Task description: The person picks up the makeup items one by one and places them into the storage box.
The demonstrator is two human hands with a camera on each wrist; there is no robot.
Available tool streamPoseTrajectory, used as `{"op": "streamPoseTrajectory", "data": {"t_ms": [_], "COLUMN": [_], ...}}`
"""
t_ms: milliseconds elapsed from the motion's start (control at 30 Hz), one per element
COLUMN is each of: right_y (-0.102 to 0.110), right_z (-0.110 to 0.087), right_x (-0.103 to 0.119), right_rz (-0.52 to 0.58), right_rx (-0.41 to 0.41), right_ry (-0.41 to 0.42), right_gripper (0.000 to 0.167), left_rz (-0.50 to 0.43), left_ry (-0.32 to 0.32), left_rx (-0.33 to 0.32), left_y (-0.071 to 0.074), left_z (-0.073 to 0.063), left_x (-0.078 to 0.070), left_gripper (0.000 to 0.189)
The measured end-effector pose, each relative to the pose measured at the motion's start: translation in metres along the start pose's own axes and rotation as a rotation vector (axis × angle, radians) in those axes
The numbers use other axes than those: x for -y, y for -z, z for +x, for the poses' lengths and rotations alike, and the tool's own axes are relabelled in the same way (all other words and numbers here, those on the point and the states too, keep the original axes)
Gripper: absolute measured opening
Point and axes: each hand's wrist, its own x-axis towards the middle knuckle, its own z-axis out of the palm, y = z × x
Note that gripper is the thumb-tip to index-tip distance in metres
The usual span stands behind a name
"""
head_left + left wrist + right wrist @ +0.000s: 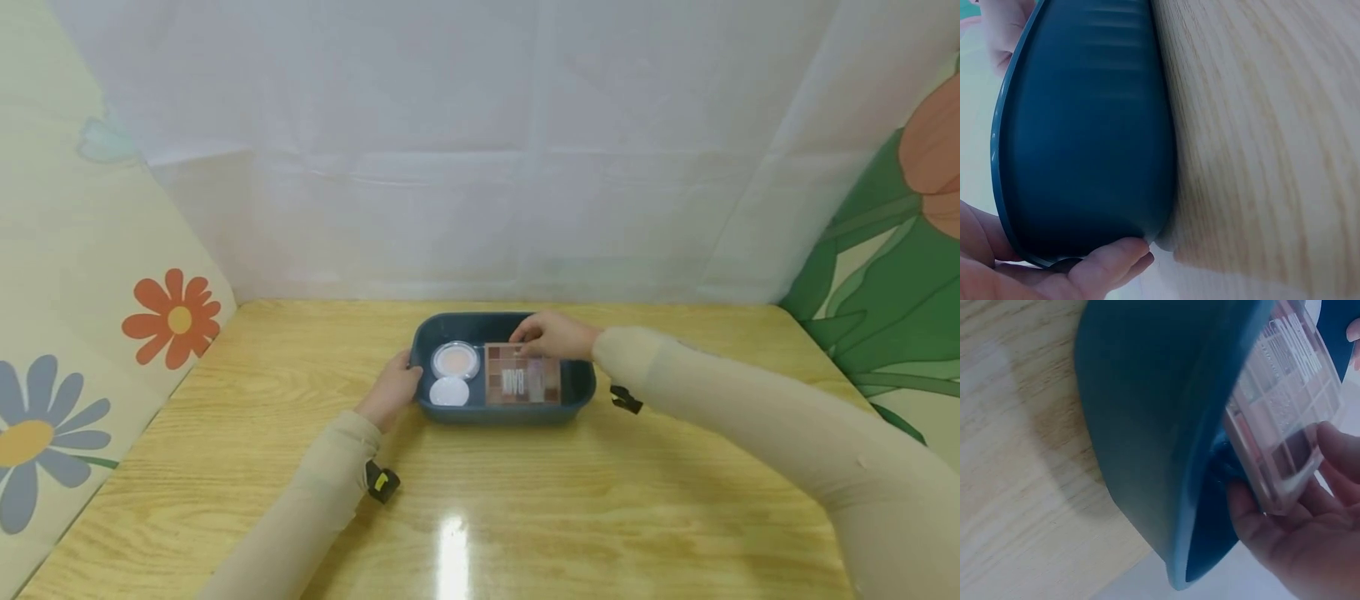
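Palette (517, 377) walled in by basin (498, 415), discs (455, 361) at its 9 o'clock; right hand (564, 336) clamped on palette, left hand (393, 387) on basin. 1 palette, 1 basin, 2 discs.

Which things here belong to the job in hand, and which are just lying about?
In the job:
- blue tub, gripped by the left hand
- clear-topped palette, held by the right hand
- round case and white disc, in the tub, probably included

Just surroundings:
- wooden table
- white sheet
- flowered backdrop
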Motion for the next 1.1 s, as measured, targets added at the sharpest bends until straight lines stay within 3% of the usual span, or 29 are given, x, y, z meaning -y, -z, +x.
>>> {"op": "streamPoseTrajectory", "data": {"t_ms": [367, 700, 1100], "right_y": [0.000, 0.005, 0.008], "right_z": [0.015, 0.027, 0.038], "right_x": [0.002, 0.002, -0.003], "right_rz": [-0.125, -0.144, -0.257], "right_rx": [0.012, 0.107, 0.212], "right_ry": [-0.048, -0.100, -0.142], "right_gripper": [0.025, 0.031, 0.037], "left_rz": [0.007, 0.000, -0.009], "left_ry": [0.001, 0.002, 0.008], "left_rx": [-0.004, -0.006, -0.001], "left_y": [0.000, -0.001, -0.002], "left_z": [0.000, -0.001, 0.001], "left_x": [-0.001, -0.004, -0.002], "left_gripper": [0.047, 0.046, 0.047]}}
